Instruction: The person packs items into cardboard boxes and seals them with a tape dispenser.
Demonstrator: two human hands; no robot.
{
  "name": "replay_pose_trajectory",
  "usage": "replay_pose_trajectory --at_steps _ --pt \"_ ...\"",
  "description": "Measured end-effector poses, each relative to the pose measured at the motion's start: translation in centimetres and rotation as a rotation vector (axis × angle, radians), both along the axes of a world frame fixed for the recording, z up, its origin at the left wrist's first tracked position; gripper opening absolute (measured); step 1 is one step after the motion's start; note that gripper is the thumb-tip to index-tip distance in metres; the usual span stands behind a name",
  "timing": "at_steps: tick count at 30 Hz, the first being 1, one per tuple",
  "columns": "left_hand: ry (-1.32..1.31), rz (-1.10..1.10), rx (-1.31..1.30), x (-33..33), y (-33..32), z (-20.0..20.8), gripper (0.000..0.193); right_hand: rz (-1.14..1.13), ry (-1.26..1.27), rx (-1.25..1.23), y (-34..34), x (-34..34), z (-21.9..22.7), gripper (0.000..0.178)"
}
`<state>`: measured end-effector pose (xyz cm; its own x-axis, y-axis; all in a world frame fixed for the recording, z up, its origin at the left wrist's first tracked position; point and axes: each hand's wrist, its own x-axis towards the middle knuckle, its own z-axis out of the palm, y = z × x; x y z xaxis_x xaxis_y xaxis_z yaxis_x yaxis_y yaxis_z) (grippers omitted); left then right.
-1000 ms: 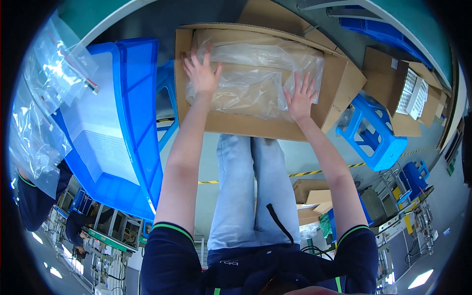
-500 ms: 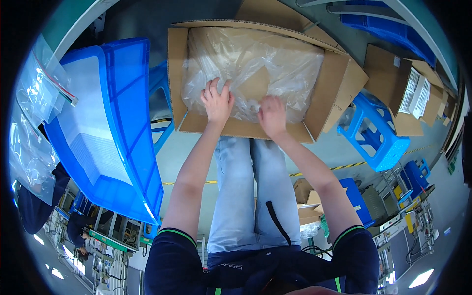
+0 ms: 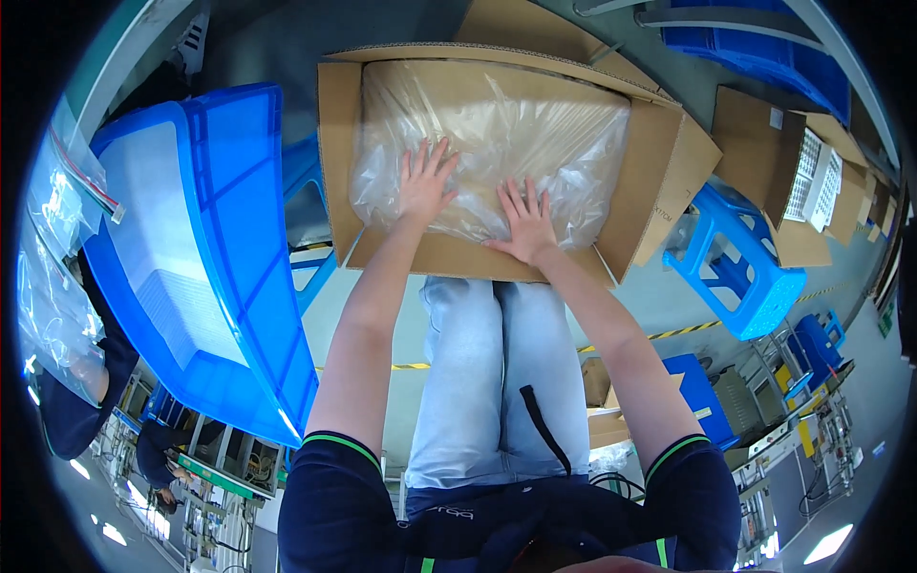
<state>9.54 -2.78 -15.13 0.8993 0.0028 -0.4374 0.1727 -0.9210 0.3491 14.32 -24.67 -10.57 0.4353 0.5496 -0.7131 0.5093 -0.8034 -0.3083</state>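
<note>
Plastic bags (image 3: 59, 306): clear and glossy at the far left, with the end of a coloured wire lead (image 3: 117, 212) showing by them.
Blue crate (image 3: 244, 191): just left of the carton, its inside pale.
Left hand (image 3: 425, 191): palm down on the clear film (image 3: 497, 110), fingers spread, gripping nothing.
Shirt lettering (image 3: 454, 513): pale on navy, partly lost in folds.
Carton (image 3: 650, 181): in front of the person, above the knees, open at the top; the clear film lies inside it over something tan that I cannot identify.
Progress, as I judge it: covering looks mostly done, with the film spread nearly wall to wall; creases remain near both hands, and the flaps are not closed.
Right hand (image 3: 527, 231): flat on the film's near edge, fingers fanned, nothing grasped.
Flap printing: small dark characters on the carton's right side, too small to read surely.
Blue stool (image 3: 764, 286): right of the carton.
Second carton (image 3: 743, 143): open, holding white gridded pieces (image 3: 812, 181); its pale label is illegible.
</note>
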Motion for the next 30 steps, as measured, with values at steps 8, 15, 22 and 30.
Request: replay_pose_trajectory --at_steps 8,15,22,30 --pt "-0.049 0.592 -0.127 7.8 -0.9 -1.2 0.061 -0.158 -0.268 0.1 -0.3 4.4 -4.4 0.022" --pt "-0.172 0.363 -0.308 8.3 -9.2 -0.1 0.052 -0.482 0.07 -0.165 1.5 14.0 -4.4 0.027" --pt "-0.22 0.331 0.004 3.9 -6.5 1.5 0.056 -0.537 -0.585 0.428 1.6 8.4 2.1 0.044" --pt "-0.379 0.677 -0.119 4.8 -7.3 -1.1 0.052 -0.632 -0.157 -0.268 0.8 6.2 -5.0 0.061"
